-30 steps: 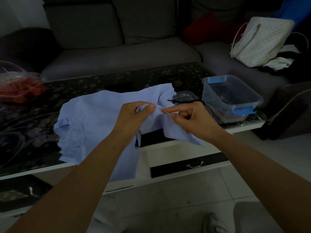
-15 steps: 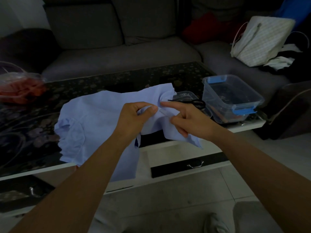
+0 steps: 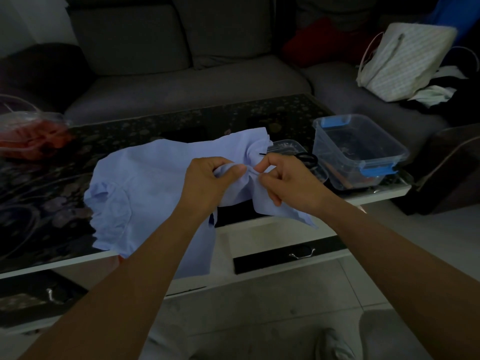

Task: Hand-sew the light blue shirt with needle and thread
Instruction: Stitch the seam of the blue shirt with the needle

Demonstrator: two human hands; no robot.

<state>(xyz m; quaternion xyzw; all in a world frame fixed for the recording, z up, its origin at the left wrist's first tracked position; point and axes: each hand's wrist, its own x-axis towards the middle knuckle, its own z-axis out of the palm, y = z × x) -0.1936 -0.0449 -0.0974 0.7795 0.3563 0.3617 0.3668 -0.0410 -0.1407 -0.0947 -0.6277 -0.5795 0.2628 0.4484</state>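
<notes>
Dim room, so bear with me. The shirt (image 3: 145, 193) is lying spread across the table (image 3: 155, 126), with its near edge hanging over the front and a loose flap drooping off to the right.

The left hand (image 3: 210, 178) is gripping a bunched-up fold of it, fingers curling underneath and the thumb (image 3: 235, 169) pressing down on top, so the cloth is getting clamped between them. The right hand (image 3: 285, 180) is sitting just beside it, almost touching. Its thumb and forefinger are pinching together right at the edge of that same fold, fingertips (image 3: 259, 167) closed tight, and the other fingers are curling in over the flap. Honestly can't tell if anything finer is sitting in that pinch, it's too small and dark.

Black scissors (image 3: 307, 157) are peeking out just behind the right hand, next to a small clear tub (image 3: 285, 146). A bigger clear box (image 3: 337, 172) with blue latches is sitting near the table's right end. A clear container of red stuff (image 3: 33, 136) is sitting at the far left. A grey sofa (image 3: 181, 81) is running behind, with a pale bag (image 3: 405, 61) leaning on it.
</notes>
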